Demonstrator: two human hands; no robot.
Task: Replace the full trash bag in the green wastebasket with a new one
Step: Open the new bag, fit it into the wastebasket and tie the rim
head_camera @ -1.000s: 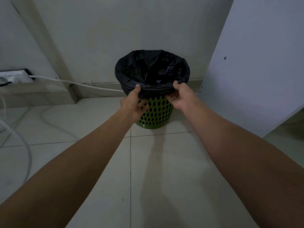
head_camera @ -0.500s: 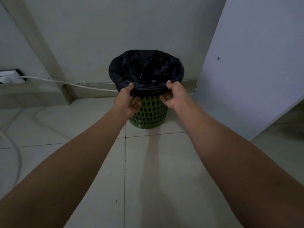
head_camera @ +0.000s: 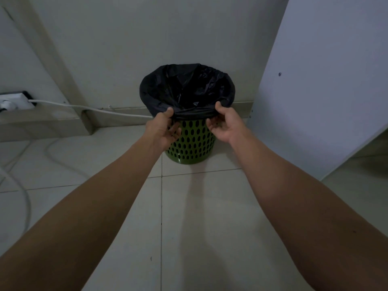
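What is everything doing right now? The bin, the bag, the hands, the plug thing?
green wastebasket: upright on the floor, lined.
black trash bag: still in the wastebasket, mouth open, edge folded over the rim.
left hand: pinching the bag's near edge.
right hand: pinching the bag's near edge.
power strip: on the ledge, something plugged in.
white cable: runs from the strip along the wall to behind the wastebasket.
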